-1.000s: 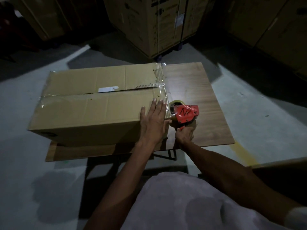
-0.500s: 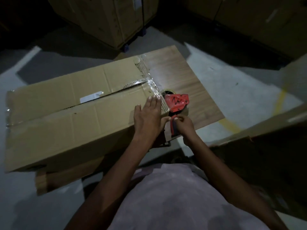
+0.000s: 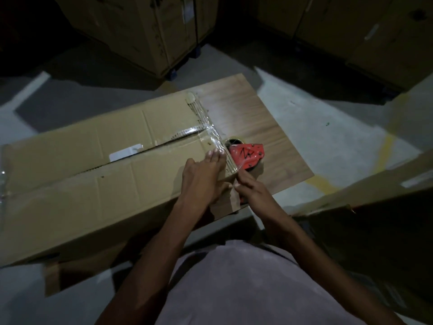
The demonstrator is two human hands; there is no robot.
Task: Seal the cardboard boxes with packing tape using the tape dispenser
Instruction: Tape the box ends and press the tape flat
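Observation:
A long cardboard box lies on a low wooden table. Clear packing tape runs along the box's right end edge and shines over the centre seam. My left hand lies flat, fingers together, on the box's near right corner, pressing the tape. Just off that corner stands the red tape dispenser with black marks on it. My right hand is closed around the dispenser's handle, low beside the box's right end. A white label sits by the seam.
Large stacked cartons stand on a wheeled base beyond the table, with more cartons at the back right. Another dark carton lies close on my right. The concrete floor carries a yellow line.
The view has swung, so the box now sits more slanted. My right hand and the dispenser have stayed at the box's right end, and my left hand still presses the corner.

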